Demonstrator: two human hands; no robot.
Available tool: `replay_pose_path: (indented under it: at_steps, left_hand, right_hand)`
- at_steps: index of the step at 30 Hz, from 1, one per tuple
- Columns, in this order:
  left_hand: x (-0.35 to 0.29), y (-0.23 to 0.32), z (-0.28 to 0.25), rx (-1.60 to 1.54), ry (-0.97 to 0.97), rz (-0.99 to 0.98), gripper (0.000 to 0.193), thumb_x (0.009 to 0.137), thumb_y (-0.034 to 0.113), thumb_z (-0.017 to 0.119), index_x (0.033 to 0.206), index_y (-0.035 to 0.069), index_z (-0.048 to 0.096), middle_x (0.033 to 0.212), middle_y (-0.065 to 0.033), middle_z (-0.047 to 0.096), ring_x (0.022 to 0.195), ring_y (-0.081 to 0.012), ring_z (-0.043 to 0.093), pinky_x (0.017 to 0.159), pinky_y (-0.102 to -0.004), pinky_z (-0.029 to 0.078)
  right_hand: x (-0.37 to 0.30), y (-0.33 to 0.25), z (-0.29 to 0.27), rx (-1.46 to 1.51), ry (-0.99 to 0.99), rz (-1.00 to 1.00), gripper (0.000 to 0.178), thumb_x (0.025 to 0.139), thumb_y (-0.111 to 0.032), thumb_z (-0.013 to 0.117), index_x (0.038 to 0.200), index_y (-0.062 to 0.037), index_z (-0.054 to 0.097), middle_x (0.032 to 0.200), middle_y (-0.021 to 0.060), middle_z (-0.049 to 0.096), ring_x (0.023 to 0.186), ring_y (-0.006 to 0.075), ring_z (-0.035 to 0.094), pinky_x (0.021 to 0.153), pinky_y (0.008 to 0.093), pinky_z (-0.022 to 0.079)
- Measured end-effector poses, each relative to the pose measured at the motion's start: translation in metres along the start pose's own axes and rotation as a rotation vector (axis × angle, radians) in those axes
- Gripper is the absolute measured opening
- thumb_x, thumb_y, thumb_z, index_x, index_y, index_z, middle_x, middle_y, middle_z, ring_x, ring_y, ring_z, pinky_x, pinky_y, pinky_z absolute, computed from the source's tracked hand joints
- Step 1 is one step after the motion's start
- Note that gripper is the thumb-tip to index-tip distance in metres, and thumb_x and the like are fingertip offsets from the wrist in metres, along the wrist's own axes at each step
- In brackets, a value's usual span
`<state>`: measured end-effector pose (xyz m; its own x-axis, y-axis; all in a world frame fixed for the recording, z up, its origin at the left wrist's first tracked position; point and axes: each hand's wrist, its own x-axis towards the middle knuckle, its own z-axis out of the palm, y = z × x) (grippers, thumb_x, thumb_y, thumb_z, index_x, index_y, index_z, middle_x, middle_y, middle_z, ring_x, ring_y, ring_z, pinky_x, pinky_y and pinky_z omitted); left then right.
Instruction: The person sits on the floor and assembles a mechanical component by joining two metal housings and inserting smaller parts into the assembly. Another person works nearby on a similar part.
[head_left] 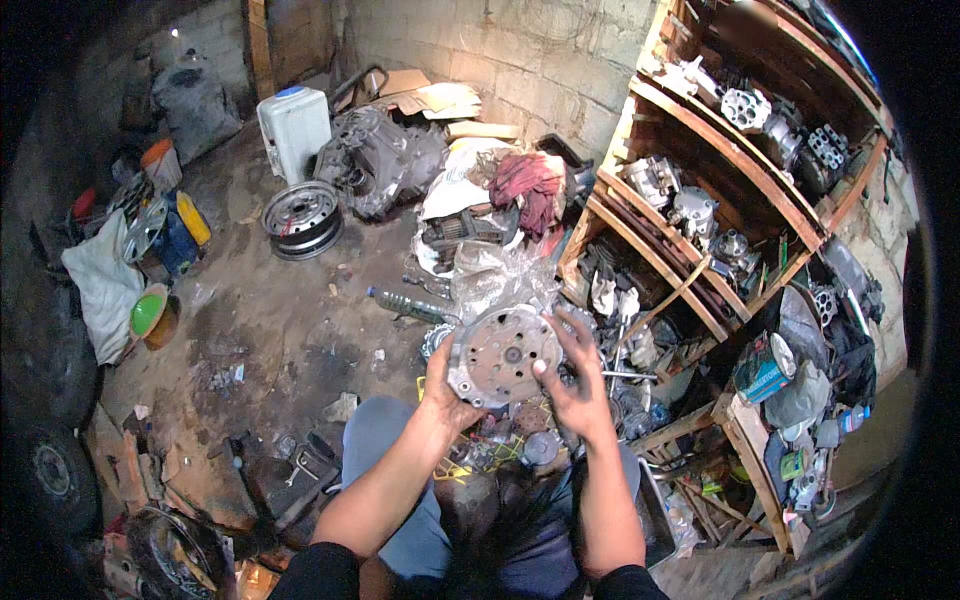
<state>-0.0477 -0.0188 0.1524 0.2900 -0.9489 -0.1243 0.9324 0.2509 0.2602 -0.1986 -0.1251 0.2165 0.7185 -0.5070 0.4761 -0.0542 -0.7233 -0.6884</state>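
A round grey metal housing (490, 345) with several holes and a dark centre hub is held up in front of my lap, its flat face towards me. My left hand (447, 392) grips its lower left edge, the fingers mostly hidden underneath. At its right side is my right hand (578, 385), thumb pressed on the face and fingers spread along the rim. Below the housing, a small round grey metal part (540, 449) lies among other greasy parts between my legs. A ribbed metal piece (436, 342) shows just behind the housing's left edge.
A clear plastic bottle (410, 305) and crumpled plastic sheet (500, 280) lie just beyond. Farther back are a wheel rim (301, 218), a large gearbox (380, 160) and a white jerrycan (294, 130). Wooden shelves (715, 130) with metal parts stand right; tools (305, 465) lie left.
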Motion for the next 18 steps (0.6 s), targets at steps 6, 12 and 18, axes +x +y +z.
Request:
replay_pose_path:
  at_steps: [6,12,18]
  left_hand:
    - [0.001,-0.001,-0.001,0.026,0.112,0.084,0.055,0.096,0.045,0.042,0.134,0.006,0.05,0.131,-0.0159,0.057,0.118,-0.0333,0.056,0.102,-0.0521,0.043]
    - [0.003,0.001,-0.009,0.027,0.123,0.183,0.057,0.097,0.047,0.041,0.135,0.005,0.049,0.13,-0.0163,0.057,0.118,-0.0334,0.056,0.102,-0.0504,0.045]
    - [-0.007,0.008,-0.007,0.021,0.144,0.188,0.056,0.096,0.048,0.044,0.133,0.006,0.051,0.129,-0.0151,0.059,0.115,-0.0317,0.058,0.102,-0.0496,0.045]
  right_hand:
    - [-0.003,0.005,0.023,-0.063,0.154,0.015,0.062,0.074,-0.013,0.079,0.129,0.0017,0.055,0.128,0.0222,0.055,0.121,0.0346,0.053,0.104,0.0415,0.042]
    - [-0.006,-0.015,0.044,-0.238,-0.002,-0.102,0.119,0.058,-0.035,0.091,0.151,-0.005,0.023,0.148,0.0209,0.029,0.132,0.0419,0.032,0.111,0.0509,0.03]
    - [-0.007,-0.025,0.048,-0.273,0.036,-0.138,0.115,0.057,-0.034,0.09,0.149,-0.0046,0.027,0.143,0.0226,0.032,0.128,0.0411,0.034,0.11,0.0513,0.03]
